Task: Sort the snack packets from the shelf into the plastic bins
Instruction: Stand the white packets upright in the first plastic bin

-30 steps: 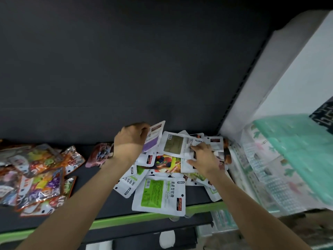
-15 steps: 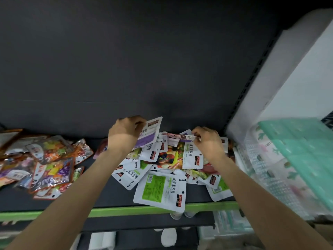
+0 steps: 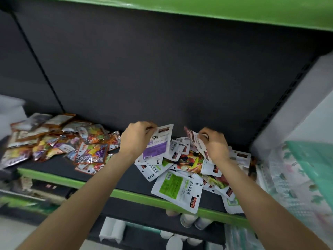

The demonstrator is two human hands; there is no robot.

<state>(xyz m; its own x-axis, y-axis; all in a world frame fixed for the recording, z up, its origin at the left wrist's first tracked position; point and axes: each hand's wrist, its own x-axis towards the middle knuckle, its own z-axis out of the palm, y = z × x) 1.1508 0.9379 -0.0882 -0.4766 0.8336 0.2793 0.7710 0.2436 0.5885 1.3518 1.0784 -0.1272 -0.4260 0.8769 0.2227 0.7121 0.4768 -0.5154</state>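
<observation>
On the far left of the black shelf with the green front edge (image 3: 54, 175) lies a heap of shiny, crinkly foil snack packets in many colours (image 3: 59, 141), and you have not touched it; next comes your left hand (image 3: 137, 139), its fingers curled round the top corner of a flat white packet with a purple label (image 3: 157, 144), and it has kept that same packet for the last second, only lifting it a little higher so it stands up off the pile; then comes the messy pile of smooth white pouches with green and fruit pictures (image 3: 182, 177), thin, flat and slippery, with one big green-labelled one hanging over the shelf's edge; your right hand (image 3: 215, 143) was pressing flat on the pile a second ago, and now it pinches a bendy white and pink packet (image 3: 195, 141) and pulls it up, so the packet curls in your grip; that means you now have one packet in each hand and can carry both away; on the far right is a soft, see-through plastic thing with green parts (image 3: 304, 168), too blurry to say if it is a bin; no packet has gone into a bin yet, as far as you can see here.
</observation>
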